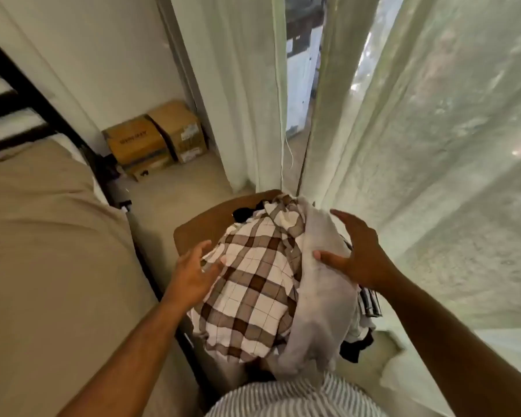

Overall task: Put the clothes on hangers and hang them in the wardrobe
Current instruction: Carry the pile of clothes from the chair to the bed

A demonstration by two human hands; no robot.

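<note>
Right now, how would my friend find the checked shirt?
Look between the beige bed and the pale curtains, where a brown seat is heaped with clothes. The checked shirt lies on top, nearer the bed. It alone has brown-and-white squares; the cloth beside it is plain white.

Table (197, 228): brown, with rounded corners.
On table: plaid shirt (253, 284) and white cloth (322, 299) lay heaped, dark clothes (243, 213) under them.
Floor (178, 183): boxes (154, 139) stood beyond table.
</note>
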